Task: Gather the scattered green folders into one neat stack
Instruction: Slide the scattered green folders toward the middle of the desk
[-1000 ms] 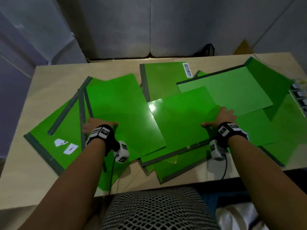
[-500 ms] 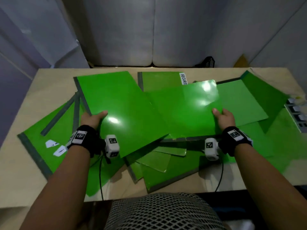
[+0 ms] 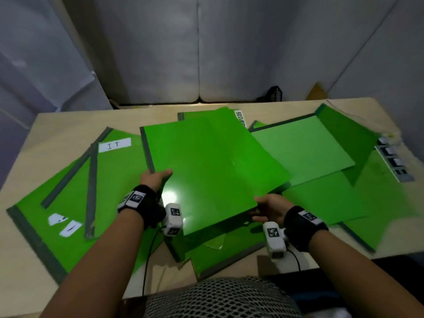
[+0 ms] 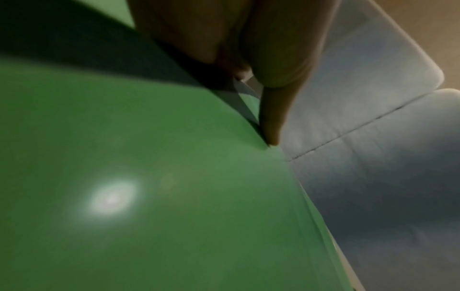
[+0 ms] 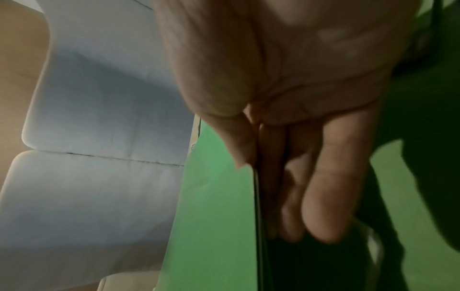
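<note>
green folders (image 3: 309, 154) are lying scattered and overlapping across the wooden table (image 3: 57, 125). both hands are holding one raised folder (image 3: 206, 166) above them: the left hand (image 3: 153, 179) is pinching its left edge, the right hand (image 3: 269, 208) is clamping its near corner, thumb on top, fingers (image 5: 331, 177) underneath. lower folders are being mostly hidden.

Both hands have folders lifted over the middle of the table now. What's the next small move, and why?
Probably square the held folders and lower them onto the central pile. The left hand and right hand pinch opposite edges, but the upper sheets look skewed, and the IT folder still lies apart.
</note>
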The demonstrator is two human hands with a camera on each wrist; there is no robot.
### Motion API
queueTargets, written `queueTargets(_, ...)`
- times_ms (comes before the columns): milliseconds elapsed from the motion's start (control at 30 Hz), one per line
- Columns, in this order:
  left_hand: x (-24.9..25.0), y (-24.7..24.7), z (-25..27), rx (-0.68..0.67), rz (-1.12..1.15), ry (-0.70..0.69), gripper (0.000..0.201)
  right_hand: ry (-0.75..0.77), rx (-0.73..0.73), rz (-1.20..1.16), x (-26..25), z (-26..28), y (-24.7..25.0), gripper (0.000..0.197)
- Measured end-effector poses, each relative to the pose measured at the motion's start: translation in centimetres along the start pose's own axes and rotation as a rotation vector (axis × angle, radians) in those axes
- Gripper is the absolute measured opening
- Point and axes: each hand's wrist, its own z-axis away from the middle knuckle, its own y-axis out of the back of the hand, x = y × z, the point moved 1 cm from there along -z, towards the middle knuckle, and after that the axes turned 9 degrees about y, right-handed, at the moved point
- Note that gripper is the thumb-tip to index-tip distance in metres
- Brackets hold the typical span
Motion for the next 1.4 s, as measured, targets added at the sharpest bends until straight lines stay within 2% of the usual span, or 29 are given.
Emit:
queueTargets(200,0.0,0.3,-0.2,-0.097,-0.052,0.03,0.071,-0.034,-0.157,0.084,0.6,1.3,0.3,0.035)
queueTargets(267,0.2,0.5,-0.1,-0.106,-0.083,0.027,0.075,-0.107,-0.233,0.135,0.6,1.3,0.4,0.038)
queueTargets(333,0.4,0.9,-0.4,-0.095,-0.1,0.017,0.078,-0.175,-0.241,0.406,-0.1,1.0,0.9,0.042)
queueTargets(400,0.4,1.2,-0.5,-0.063,-0.114,0.011,0.079,-0.109,-0.105,0.921,-2.0,0.6,2.0,0.046)
queueTargets(433,0.3,1.3,-0.4,-0.049,-0.118,0.009,0.078,-0.004,0.022,1.113,-3.1,0.3,2.3,0.044)
queueTargets(467,0.3,1.3,-0.3,-0.039,-0.12,0.013,0.077,0.116,0.159,1.189,-4.3,-0.1,2.7,0.039)
queueTargets(533,0.3,1.1,0.0,-0.029,-0.143,0.016,0.074,0.335,0.387,1.162,-6.6,-1.4,3.2,0.028)
queueTargets(567,0.4,0.9,0.2,-0.024,-0.159,0.01,0.072,0.396,0.445,1.153,-7.3,-2.1,3.2,0.031)
queueTargets(600,0.4,0.6,0.3,-0.023,-0.17,0.003,0.071,0.404,0.459,1.168,-7.8,-2.8,3.0,0.041)
queueTargets(667,0.4,0.0,0.4,-0.032,-0.2,-0.004,0.069,0.349,0.407,1.207,-7.7,-3.9,2.2,0.064)
queueTargets(700,0.3,-0.3,0.5,-0.039,-0.211,0.0,0.067,0.335,0.361,1.172,-7.4,-4.3,1.6,0.067)
queueTargets(833,0.1,-1.3,1.0,-0.073,-0.209,0.044,0.06,0.319,0.083,1.046,-5.7,-4.9,-0.8,0.052)
queueTargets(933,0.3,-1.6,1.1,-0.072,-0.21,0.047,0.061,0.345,-0.01,1.055,-5.4,-4.8,-1.1,0.041)
queueTargets(1000,0.4,-1.6,1.1,-0.064,-0.229,0.047,0.064,0.384,-0.032,1.063,-5.4,-5.0,-0.8,0.027)
queueTargets(1033,0.5,-1.6,1.0,-0.064,-0.228,0.047,0.064,0.415,-0.003,1.076,-5.4,-5.1,-0.6,0.02)
queueTargets(1100,0.5,-1.3,0.9,-0.053,-0.206,0.034,0.062,0.454,0.209,1.166,-5.6,-5.5,-0.1,0.022)
queueTargets(1167,0.6,-0.9,0.9,-0.028,-0.146,0.014,0.058,0.39,0.54,1.232,-5.8,-5.7,0.9,0.048)
queueTargets(1233,0.6,-0.3,0.7,-0.013,-0.088,0.008,0.056,0.247,0.788,1.008,-6.1,-5.4,2.5,0.078)
queueTargets(1300,0.4,0.3,0.7,-0.009,-0.058,0.001,0.053,0.084,0.903,0.756,-6.2,-5.0,4.3,0.098)
queueTargets(1400,-0.1,0.9,0.5,0.021,-0.054,-0.002,0.053,-0.07,0.953,0.607,-6.3,-5.1,6.0,0.111)
